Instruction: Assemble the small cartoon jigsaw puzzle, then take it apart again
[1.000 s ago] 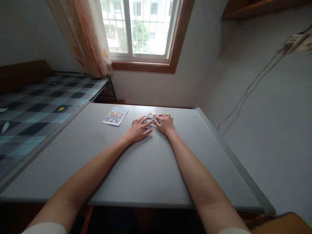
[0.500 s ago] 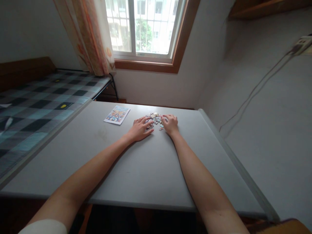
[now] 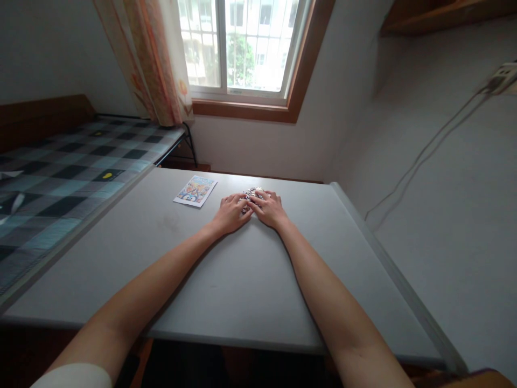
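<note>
A small heap of jigsaw puzzle pieces (image 3: 252, 192) lies toward the far side of the grey table (image 3: 242, 285). My left hand (image 3: 231, 212) rests on the heap's left edge, fingers spread and pointing inward. From the right, my right hand (image 3: 269, 208) lies over the pieces with its fingers apart. The two hands meet at the near side of the heap, thumbs touching or almost so. Much of the pile is hidden beneath them. To the left of my left hand lies a colourful picture sheet (image 3: 195, 191) with a white border.
A bed with a checked cover (image 3: 72, 161) runs along the table's left side. Beyond the far edge are a window (image 3: 242, 54) and an orange curtain (image 3: 155, 70). A cord (image 3: 420, 153) hangs down the right wall from a socket (image 3: 503, 78).
My right hand has moved left over the puzzle pieces, up against my left hand. The heap is more tightly gathered; my left hand has hardly moved.
</note>
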Available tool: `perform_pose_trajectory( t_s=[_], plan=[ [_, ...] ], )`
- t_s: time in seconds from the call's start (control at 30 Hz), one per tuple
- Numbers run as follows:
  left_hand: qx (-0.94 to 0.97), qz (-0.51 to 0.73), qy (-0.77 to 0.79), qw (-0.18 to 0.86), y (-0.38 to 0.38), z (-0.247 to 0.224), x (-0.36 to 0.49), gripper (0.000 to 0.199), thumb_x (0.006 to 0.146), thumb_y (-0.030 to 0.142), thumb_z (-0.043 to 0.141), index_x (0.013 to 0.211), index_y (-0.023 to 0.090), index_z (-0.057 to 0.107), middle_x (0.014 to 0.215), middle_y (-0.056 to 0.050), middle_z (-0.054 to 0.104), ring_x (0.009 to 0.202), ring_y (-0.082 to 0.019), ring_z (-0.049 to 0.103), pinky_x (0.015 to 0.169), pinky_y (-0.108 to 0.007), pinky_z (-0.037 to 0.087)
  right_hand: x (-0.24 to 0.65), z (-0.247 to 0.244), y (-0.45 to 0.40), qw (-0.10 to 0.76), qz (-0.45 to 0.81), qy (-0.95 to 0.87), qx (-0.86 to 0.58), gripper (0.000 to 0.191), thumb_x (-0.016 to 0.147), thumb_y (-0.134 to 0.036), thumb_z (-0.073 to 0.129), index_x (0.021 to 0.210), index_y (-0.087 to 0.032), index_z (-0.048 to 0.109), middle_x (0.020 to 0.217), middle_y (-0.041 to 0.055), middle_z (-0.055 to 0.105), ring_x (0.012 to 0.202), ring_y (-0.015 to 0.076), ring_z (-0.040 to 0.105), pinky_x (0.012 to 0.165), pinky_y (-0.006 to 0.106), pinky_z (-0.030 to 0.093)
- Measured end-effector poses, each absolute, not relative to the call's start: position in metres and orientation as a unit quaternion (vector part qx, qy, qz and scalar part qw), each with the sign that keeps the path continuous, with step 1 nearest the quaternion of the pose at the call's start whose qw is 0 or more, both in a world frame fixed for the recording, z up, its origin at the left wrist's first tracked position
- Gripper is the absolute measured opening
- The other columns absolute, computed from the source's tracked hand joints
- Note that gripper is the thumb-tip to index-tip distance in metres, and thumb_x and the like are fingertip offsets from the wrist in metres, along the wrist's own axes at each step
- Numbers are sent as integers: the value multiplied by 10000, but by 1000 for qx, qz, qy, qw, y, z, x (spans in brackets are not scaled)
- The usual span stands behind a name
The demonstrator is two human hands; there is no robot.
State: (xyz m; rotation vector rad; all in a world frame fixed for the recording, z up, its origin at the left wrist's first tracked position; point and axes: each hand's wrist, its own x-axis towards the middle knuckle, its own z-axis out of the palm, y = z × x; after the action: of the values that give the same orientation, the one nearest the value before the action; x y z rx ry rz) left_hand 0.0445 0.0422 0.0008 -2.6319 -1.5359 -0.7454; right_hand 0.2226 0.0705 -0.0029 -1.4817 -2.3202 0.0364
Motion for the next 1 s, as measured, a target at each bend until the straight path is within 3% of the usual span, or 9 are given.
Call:
perform_pose_trajectory(
  t_s=[0.37, 0.7, 1.0],
  plan=[
    [-842, -248, -479, 16, 46, -6, 43, 326, 921, 412, 502, 1192, 255, 592, 1327, -82, 530, 1226, -261, 471, 1012, -430, 363, 226, -5, 68, 233, 13, -816, -528, 417, 965, -474, 394, 1222, -256, 640, 1325, 45, 591, 1222, 285, 392, 1006, 461, 325],
    [-845, -257, -468, 21, 48, -8, 41, 317, 904, 400, 536, 1178, 255, 598, 1303, -85, 541, 1214, -269, 478, 995, -441, 382, 226, -5, 66, 201, 2, -820, -536, 410, 950, -495, 423, 1233, -289, 637, 1375, 33, 544, 1234, 312, 372, 989, 475, 343],
    [-845, -257, -468, 21, 48, -8, 41, 327, 906, 405, 527, 1179, 243, 602, 1299, -90, 540, 1209, -275, 478, 994, -447, 384, 228, -7, 65, 281, 10, -806, -521, 356, 944, -421, 462, 1137, -221, 685, 1294, 52, 613, 1187, 303, 413, 999, 482, 351]
  ],
)
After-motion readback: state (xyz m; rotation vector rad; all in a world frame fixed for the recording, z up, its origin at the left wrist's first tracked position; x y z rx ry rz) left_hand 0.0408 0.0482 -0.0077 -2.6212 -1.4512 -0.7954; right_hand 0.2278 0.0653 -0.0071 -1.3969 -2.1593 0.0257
